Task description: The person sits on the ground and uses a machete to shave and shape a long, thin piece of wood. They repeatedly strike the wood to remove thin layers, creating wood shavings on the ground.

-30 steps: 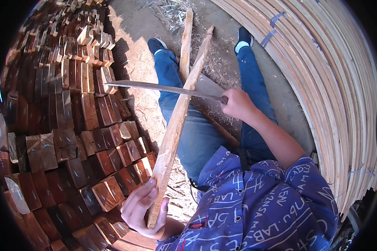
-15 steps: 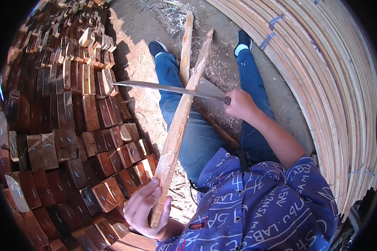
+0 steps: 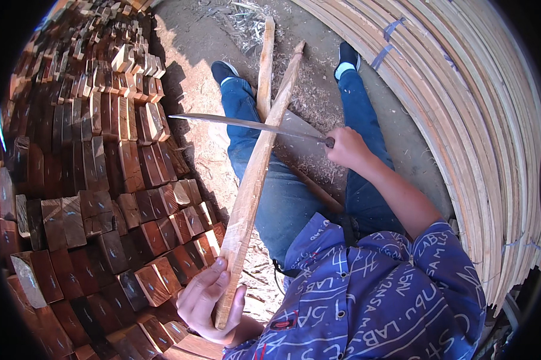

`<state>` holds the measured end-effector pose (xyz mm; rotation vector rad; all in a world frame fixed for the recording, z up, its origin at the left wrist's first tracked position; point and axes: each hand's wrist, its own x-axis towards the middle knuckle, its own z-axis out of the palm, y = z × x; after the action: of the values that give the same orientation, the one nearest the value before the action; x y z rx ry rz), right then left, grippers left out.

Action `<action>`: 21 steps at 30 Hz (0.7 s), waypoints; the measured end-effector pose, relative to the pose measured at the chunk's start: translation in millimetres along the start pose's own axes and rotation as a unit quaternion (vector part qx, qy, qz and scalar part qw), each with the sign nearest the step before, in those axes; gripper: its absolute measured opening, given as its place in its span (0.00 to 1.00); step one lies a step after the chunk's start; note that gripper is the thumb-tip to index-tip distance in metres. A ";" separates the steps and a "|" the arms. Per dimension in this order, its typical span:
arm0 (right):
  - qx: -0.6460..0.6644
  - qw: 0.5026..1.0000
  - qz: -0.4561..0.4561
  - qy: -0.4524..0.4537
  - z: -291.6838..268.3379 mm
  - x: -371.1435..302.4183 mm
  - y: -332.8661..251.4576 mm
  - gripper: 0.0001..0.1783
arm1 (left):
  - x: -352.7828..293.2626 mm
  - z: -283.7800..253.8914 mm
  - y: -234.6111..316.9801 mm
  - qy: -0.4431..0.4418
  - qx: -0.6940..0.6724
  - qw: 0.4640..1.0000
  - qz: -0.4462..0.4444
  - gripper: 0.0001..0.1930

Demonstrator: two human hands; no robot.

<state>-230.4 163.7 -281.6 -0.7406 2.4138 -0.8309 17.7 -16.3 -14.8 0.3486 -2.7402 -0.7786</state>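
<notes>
My left hand (image 3: 207, 300) is closed round the near end of a long, pale wooden stick (image 3: 246, 204), which slants away from me toward the upper right. Its far end narrows to a rough tip. In my right hand (image 3: 347, 148) is the handle of a long machete (image 3: 231, 122). The blade lies crosswise over the stick, edge near or against the wood, its point to the left. Whether the edge bites into the stick cannot be made out.
Stacked cut timber blocks (image 3: 90, 222) fill the left side. Bent bundles of long wooden strips (image 3: 450, 102) curve along the right. Another pale wood piece (image 3: 266, 66) lies past the stick, between my legs. Wood shavings (image 3: 252, 30) litter the ground.
The machete has shifted slightly to the right along with my right hand. The stick's far end has moved a little left. Both grips are the same.
</notes>
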 end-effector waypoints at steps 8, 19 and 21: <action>0.006 0.997 -0.053 -0.053 -34.4 -22.1 -53.8 0.11 | -8.0 1.0 -8.9 0.021 0.021 1.000 0.000 0.14; 0.021 0.999 0.034 -0.025 -13.9 -1.9 -23.4 0.12 | 1.2 -1.2 -7.1 0.027 0.028 0.999 0.000 0.14; 0.035 0.998 0.006 -0.048 -29.0 -11.9 -44.6 0.12 | -0.6 0.3 -10.0 0.027 0.017 0.999 0.010 0.14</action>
<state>-223.9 153.0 -228.5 -0.7221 2.2912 -0.8509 19.7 -24.2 -20.6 0.3444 -2.7053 -0.7072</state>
